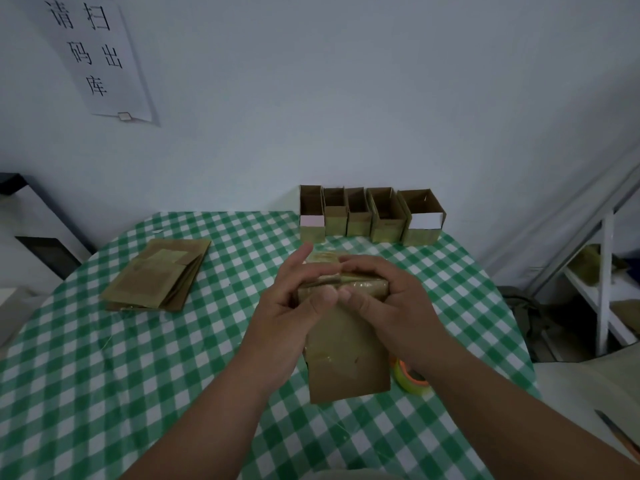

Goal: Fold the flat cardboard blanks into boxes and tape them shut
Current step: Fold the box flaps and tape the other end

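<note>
Nearest me, a roll of tape (412, 377) lies on the checked tablecloth (104, 375), partly hidden under my right forearm. Above the cloth I hold a cardboard box (346, 348), my left hand (294, 306) and right hand (388, 303) both curled around its far end, thumbs touching. Further off, a stack of flat blanks (159, 273) lies left, and five open boxes (372, 214) line the wall.

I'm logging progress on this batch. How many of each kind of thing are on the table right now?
Open boxes standing in a row by the wall: 5
Box held in both hands: 1
Stacks of flat blanks: 1
Tape rolls: 1
Total: 8
</note>
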